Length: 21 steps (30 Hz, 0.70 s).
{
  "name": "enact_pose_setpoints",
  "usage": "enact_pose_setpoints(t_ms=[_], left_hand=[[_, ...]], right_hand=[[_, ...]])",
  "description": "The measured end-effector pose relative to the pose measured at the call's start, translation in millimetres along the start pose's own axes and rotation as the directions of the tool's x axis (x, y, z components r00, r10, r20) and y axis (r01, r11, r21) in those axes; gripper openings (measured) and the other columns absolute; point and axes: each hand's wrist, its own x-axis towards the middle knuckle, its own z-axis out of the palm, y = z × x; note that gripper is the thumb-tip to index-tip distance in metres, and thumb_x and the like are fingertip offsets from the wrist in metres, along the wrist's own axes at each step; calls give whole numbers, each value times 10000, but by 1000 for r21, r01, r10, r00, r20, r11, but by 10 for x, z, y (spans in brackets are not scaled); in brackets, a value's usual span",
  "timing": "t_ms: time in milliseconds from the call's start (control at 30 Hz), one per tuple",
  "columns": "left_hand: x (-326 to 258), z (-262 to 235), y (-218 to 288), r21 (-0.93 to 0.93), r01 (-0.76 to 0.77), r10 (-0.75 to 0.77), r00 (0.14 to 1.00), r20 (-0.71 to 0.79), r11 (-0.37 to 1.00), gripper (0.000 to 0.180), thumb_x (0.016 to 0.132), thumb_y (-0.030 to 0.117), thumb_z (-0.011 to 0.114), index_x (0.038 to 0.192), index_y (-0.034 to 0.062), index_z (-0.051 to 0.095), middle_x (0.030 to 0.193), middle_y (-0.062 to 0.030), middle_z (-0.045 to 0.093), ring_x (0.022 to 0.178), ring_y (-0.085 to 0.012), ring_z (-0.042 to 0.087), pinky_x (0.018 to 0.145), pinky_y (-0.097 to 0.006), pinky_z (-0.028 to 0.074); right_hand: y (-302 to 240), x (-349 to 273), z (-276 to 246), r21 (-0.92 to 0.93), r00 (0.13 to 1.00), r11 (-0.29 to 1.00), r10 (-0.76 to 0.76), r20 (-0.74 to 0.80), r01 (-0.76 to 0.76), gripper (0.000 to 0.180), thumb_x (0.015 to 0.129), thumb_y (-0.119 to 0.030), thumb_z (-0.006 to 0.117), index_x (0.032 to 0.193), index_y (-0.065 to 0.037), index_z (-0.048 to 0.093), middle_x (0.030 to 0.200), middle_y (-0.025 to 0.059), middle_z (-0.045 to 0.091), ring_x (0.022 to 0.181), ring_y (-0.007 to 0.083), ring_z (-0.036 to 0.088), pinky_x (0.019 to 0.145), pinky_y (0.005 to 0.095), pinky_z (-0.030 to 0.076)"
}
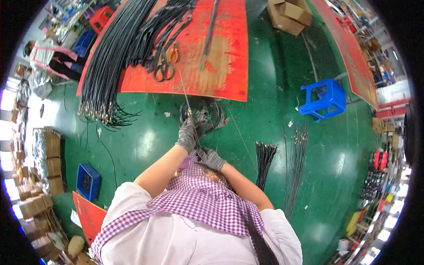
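At centre of frame, left hand point(187, 134) and right hand point(211, 158), both w/ fingers closed on a thin wire point(189, 106), below red table point(221, 57); scissors point(164, 66) lie on it.

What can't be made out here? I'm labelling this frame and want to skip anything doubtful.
Head view only:
- Wire: too thin to follow; its far end is lost on the red table.
- Left hand and right hand: gloves and small size hide the grip.
- Black coil on the floor: blurred, contents unclear.
- Tools on the table: too small to identify.
- Rim shelves: bent, blurred.
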Motion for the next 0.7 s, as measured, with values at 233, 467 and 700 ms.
enact_pose_setpoints(t_ms=[233,467,700], left_hand=[[897,-394,424,-119,10,1,996,89,993,174,829,296,461,732,152,452,481,45,372,349,-57,293,314,-193,215],[1876,-752,902,-347,144,-71,974,215,927,156,846,265,430,766,133,446,496,40,364,360,-55,290,320,-201,227],[1893,-582,1295,-87,199,-195,979,57,976,163,822,255,453,742,118,487,499,42,397,368,-59,334,323,-214,253]], right_hand=[[648,1587,-1166,39,731,933,307,-609,-358,312,744,-354,476,837,-76,583,754,173,576,716,327,555,624,379,441],[914,3513,-2151,-279,625,601,499,-601,-749,419,701,-457,479,722,-54,592,751,172,577,747,312,560,656,402,434],[746,3450,-2270,422,429,480,877,-216,-769,250,668,-315,629,630,-76,567,588,37,552,447,139,487,426,258,400]])
